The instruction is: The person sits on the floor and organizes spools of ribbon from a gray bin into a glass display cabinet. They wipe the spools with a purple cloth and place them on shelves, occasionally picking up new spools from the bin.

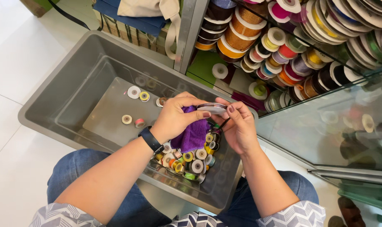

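— What sits between the two hands?
— A flat round spool with a clear plastic rim (212,108), held over the near end of a large grey plastic tub (52,101). The right hand (240,128) has its grip clenched on the spool's edge, thumb and forefinger pinching it.
— And the other hand?
— The left hand (174,120), with a black wristband (151,140), has its grip closed on a purple fuzzy cloth (194,134) that presses against the spool and hangs down below it.
— What lies beneath?
— A heap of small ribbon spools in mixed colours (187,159) in the tub's near corner, with a few loose spools (134,94) well apart on the tub floor. To the right, a glass-fronted shelf packed with larger ribbon rolls (283,46).
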